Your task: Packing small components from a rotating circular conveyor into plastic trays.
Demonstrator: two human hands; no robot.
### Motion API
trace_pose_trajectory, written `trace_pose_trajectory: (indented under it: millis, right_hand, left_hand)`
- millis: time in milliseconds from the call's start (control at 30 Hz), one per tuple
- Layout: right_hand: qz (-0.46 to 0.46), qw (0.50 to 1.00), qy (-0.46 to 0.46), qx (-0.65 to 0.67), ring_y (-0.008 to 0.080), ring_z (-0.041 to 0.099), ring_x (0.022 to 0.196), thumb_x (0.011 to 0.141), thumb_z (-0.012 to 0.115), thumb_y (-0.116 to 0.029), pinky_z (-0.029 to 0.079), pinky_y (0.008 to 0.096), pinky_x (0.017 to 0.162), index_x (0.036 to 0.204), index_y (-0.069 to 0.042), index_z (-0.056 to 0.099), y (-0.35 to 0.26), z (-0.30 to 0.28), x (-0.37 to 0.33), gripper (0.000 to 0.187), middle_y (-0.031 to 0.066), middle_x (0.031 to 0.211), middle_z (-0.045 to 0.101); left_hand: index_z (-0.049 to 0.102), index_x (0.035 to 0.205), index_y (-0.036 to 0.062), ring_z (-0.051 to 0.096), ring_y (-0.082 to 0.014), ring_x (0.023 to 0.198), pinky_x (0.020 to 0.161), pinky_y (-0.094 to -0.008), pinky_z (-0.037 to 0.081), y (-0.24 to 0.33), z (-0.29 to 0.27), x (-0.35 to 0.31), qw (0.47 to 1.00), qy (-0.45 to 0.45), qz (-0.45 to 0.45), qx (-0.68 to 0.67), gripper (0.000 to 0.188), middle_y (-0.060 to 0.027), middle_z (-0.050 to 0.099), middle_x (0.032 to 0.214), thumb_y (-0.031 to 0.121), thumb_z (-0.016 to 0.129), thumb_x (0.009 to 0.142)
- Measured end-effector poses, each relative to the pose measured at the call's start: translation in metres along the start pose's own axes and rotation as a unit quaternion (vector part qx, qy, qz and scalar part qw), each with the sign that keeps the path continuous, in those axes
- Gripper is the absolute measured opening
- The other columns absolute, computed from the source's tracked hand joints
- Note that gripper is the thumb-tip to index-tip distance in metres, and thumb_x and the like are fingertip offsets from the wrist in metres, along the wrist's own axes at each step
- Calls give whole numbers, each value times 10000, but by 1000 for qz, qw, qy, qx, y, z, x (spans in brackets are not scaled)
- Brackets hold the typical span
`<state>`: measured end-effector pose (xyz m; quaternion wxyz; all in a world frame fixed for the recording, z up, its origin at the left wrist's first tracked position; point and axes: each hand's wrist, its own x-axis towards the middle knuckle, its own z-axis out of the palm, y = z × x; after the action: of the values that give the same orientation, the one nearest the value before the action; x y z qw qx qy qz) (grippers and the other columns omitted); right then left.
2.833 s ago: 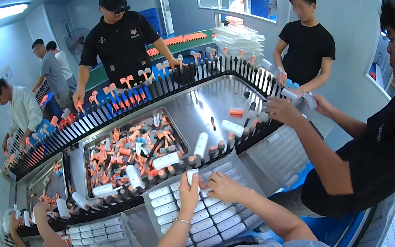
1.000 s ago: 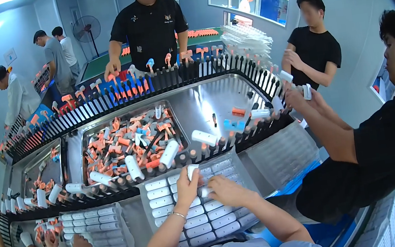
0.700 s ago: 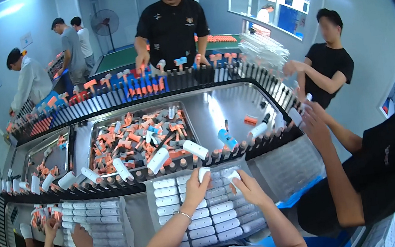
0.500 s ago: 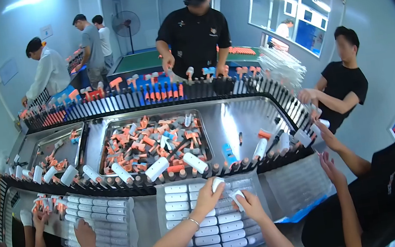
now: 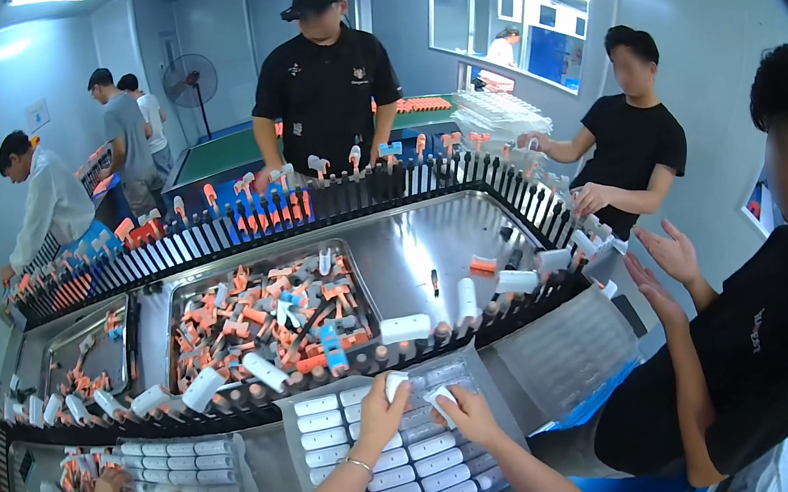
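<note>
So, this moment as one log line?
left hand: holds white piece | right hand: holds another white piece | tray: more white pieces inside

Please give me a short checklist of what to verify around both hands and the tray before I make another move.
1. Left hand has a secure hold: ok, it grips a white piece.
2. Right hand has a secure hold: ok, it grips another white piece.
3. Held pieces clear of each other: ok, a gap shows between them.
4. Clear plastic tray under the hands: ok, white pieces lie in its left columns.
5. Tray's right-hand pockets occupied: cannot tell through the glare.
6. Co-worker's hands out of the way: ok, well off to the right.
</note>
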<state>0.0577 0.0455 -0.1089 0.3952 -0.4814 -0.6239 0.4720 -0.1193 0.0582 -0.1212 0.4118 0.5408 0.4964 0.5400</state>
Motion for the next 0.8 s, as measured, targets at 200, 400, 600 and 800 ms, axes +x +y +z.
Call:
trace_pose_trajectory:
  millis: [200, 400, 600, 800]
  right_hand:
    - [3, 1000, -4, -10, 142, 651, 662, 896, 538, -300, 495, 263, 612, 950, 16, 587, -1, -3, 0, 324, 89, 752, 665]
    - [25, 999, -25, 8, 139, 639, 677, 897, 534, -321, 489, 264, 632, 962, 17, 579, 2, -6, 2, 347, 89, 769, 663]
    - [35, 997, -53, 42, 126, 624, 686, 910, 518, -313, 481, 266, 644, 933, 9, 564, 9, -9, 7, 326, 71, 760, 653]
    - [2, 997, -78, 31, 137, 638, 700, 915, 514, -318, 493, 274, 649, 953, 7, 549, 7, -15, 5, 329, 76, 782, 659]
  left_hand:
    - [517, 1071, 2, 636, -137, 646, 551, -256, 511, -3, 1, 0, 1000, -6, -10, 7, 305, -82, 636, 777, 220, 594, 873]
    - [513, 1088, -4, 634, -136, 732, 580, -260, 539, 1, 2, 1, 1000, -6, -14, -18, 288, -86, 626, 839, 177, 587, 875]
    - [520, 1095, 14, 652, -194, 686, 582, -297, 529, 0, 4, 0, 999, -13, 4, 41, 326, -132, 643, 832, 222, 605, 860]
    - [527, 1087, 34, 628, -364, 735, 627, -402, 509, 12, 12, -7, 958, -23, 122, 260, 398, -208, 626, 839, 308, 631, 817]
